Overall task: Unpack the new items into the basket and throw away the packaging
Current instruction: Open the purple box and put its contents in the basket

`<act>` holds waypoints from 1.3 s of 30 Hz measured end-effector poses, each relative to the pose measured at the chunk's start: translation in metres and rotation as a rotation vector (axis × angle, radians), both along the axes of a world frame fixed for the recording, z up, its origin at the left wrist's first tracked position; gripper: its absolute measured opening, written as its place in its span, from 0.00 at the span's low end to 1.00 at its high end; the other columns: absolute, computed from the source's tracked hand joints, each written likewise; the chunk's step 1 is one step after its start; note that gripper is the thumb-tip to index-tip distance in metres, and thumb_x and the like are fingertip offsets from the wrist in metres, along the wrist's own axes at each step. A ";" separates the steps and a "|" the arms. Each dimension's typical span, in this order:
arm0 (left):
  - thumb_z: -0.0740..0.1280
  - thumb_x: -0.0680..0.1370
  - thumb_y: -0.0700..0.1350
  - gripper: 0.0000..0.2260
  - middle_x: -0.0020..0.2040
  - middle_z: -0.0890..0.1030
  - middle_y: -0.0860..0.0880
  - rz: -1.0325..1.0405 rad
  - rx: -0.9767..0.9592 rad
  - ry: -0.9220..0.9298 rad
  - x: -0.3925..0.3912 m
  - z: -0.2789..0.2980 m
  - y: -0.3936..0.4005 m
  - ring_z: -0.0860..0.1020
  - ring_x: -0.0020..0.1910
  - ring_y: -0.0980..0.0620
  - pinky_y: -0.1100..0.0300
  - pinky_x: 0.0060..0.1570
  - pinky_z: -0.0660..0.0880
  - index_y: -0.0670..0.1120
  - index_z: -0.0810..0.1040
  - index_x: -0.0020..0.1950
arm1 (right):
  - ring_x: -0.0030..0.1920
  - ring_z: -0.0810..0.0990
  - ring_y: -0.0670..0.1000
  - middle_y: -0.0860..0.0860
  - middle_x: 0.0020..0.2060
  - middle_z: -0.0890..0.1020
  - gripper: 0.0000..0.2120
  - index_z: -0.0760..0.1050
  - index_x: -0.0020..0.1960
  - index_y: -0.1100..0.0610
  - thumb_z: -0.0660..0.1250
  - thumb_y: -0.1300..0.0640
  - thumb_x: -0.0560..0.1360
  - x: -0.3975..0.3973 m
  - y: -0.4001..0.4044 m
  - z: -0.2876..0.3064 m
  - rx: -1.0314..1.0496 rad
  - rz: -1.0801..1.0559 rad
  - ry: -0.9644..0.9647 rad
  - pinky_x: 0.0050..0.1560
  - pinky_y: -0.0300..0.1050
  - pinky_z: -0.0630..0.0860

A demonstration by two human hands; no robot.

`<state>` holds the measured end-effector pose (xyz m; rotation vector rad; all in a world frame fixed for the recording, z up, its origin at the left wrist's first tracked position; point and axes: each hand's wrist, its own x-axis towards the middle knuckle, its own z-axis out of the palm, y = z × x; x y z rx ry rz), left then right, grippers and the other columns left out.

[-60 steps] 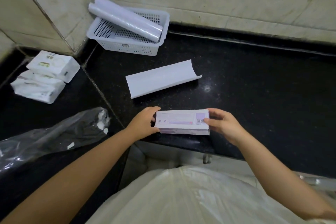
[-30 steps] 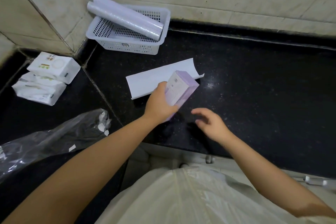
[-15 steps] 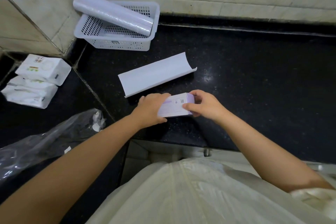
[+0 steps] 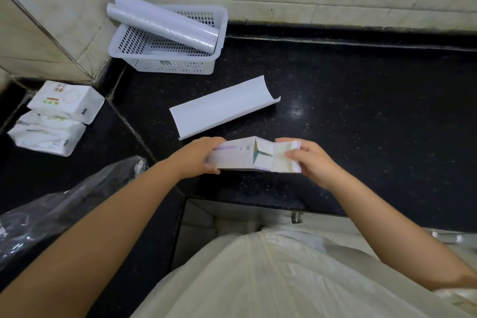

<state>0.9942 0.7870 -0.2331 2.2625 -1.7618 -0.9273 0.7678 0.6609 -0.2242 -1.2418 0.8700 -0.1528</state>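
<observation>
Both hands hold the carton (image 4: 238, 154) above the counter edge (image 4: 335, 204), left hand (image 4: 198, 157) gripping its body, right hand (image 4: 308, 160) pinching the opened flap (image 4: 284, 156); advise steadying the body, drawing flap fully back.

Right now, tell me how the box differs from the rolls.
The box is held by the left hand and right hand; the rolls lie across the basket. The box is flat-sided with an open end flap; the rolls are round. The box bears print; the rolls are plain. Both are long and pale.
</observation>
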 end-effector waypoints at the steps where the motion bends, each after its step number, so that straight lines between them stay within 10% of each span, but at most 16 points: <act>1: 0.73 0.70 0.45 0.28 0.64 0.73 0.47 0.020 -0.018 0.011 0.001 -0.001 0.003 0.71 0.61 0.50 0.58 0.60 0.67 0.47 0.67 0.67 | 0.43 0.79 0.47 0.52 0.48 0.79 0.17 0.69 0.63 0.58 0.58 0.67 0.76 -0.001 -0.001 -0.002 0.076 -0.089 -0.008 0.34 0.36 0.81; 5: 0.74 0.69 0.45 0.28 0.63 0.74 0.47 0.086 -0.087 0.024 0.000 -0.006 0.011 0.71 0.58 0.53 0.62 0.54 0.67 0.47 0.68 0.67 | 0.59 0.74 0.55 0.57 0.61 0.75 0.30 0.61 0.70 0.60 0.68 0.60 0.72 -0.004 0.002 -0.008 -0.543 -0.161 0.419 0.58 0.46 0.72; 10: 0.74 0.70 0.45 0.29 0.64 0.74 0.47 0.096 -0.074 0.003 -0.003 -0.007 0.008 0.71 0.60 0.50 0.59 0.57 0.69 0.48 0.67 0.68 | 0.58 0.76 0.66 0.63 0.51 0.82 0.18 0.77 0.54 0.67 0.69 0.64 0.64 0.006 0.021 0.009 -1.439 0.100 0.122 0.63 0.64 0.63; 14: 0.74 0.70 0.46 0.31 0.65 0.73 0.47 0.102 -0.043 -0.012 -0.004 -0.006 0.008 0.71 0.62 0.49 0.56 0.61 0.69 0.48 0.65 0.70 | 0.59 0.76 0.61 0.61 0.54 0.80 0.19 0.74 0.60 0.65 0.69 0.63 0.69 0.016 0.032 0.018 -1.226 0.424 0.145 0.67 0.58 0.63; 19: 0.73 0.70 0.47 0.30 0.62 0.74 0.45 0.143 -0.049 -0.017 -0.008 -0.006 0.006 0.72 0.60 0.48 0.53 0.61 0.71 0.48 0.65 0.69 | 0.33 0.80 0.61 0.62 0.32 0.81 0.08 0.79 0.40 0.67 0.71 0.73 0.61 0.008 0.039 0.015 -1.313 0.324 0.071 0.37 0.50 0.78; 27: 0.74 0.69 0.47 0.30 0.61 0.75 0.44 0.171 -0.045 -0.056 -0.014 -0.005 0.001 0.73 0.59 0.46 0.50 0.61 0.72 0.47 0.67 0.68 | 0.54 0.75 0.58 0.61 0.53 0.78 0.15 0.72 0.61 0.65 0.60 0.64 0.76 0.002 0.037 0.006 -1.048 0.311 0.154 0.46 0.31 0.61; 36: 0.75 0.68 0.45 0.27 0.59 0.76 0.45 0.158 -0.112 -0.067 -0.018 -0.010 0.004 0.73 0.58 0.47 0.56 0.57 0.69 0.46 0.71 0.64 | 0.39 0.75 0.55 0.61 0.43 0.81 0.24 0.60 0.71 0.58 0.56 0.64 0.76 0.013 0.020 0.013 -0.890 0.322 0.308 0.42 0.47 0.73; 39: 0.76 0.68 0.45 0.30 0.62 0.75 0.45 0.143 -0.098 -0.058 -0.017 -0.010 0.007 0.72 0.62 0.46 0.56 0.61 0.68 0.46 0.70 0.67 | 0.48 0.76 0.56 0.59 0.55 0.75 0.25 0.60 0.70 0.59 0.60 0.62 0.75 0.011 0.019 0.012 -0.944 0.270 0.305 0.49 0.47 0.74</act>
